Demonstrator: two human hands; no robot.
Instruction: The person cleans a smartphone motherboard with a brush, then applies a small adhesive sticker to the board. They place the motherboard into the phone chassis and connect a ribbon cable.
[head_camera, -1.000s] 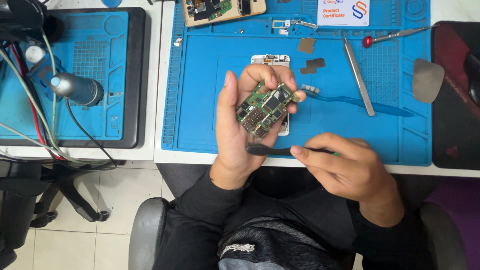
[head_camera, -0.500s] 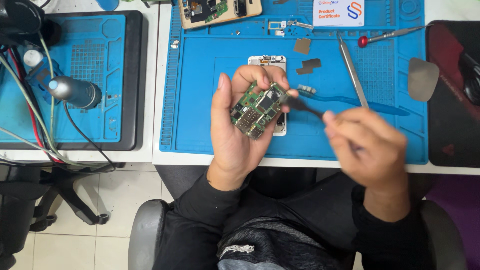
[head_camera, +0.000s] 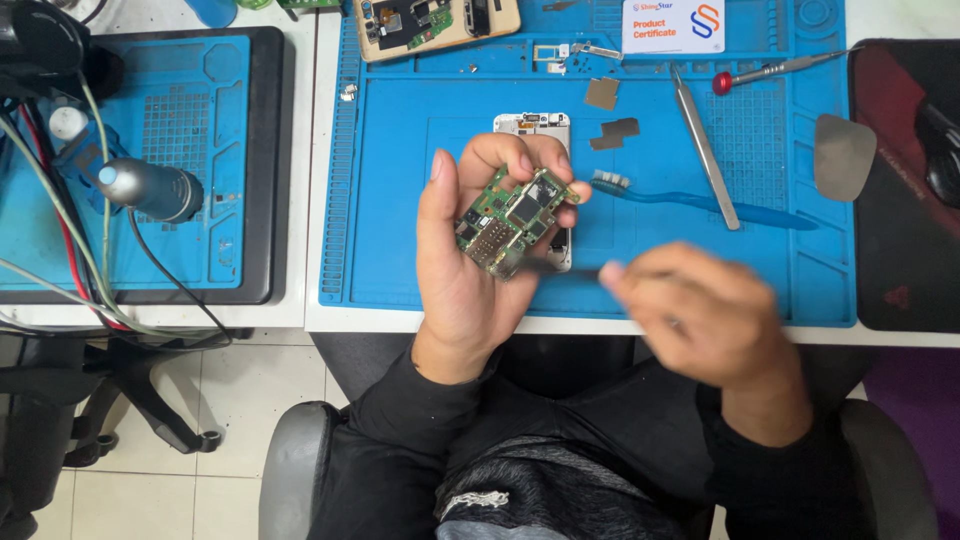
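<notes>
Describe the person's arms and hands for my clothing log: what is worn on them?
Both arms wear long black sleeves reaching the wrists. The left hand and right hand are bare: no gloves, rings or watch visible, though the right hand is motion-blurred, so small details there cannot be told.

White bench (head_camera: 312, 318) under two blue mats (head_camera: 420, 260).
</notes>
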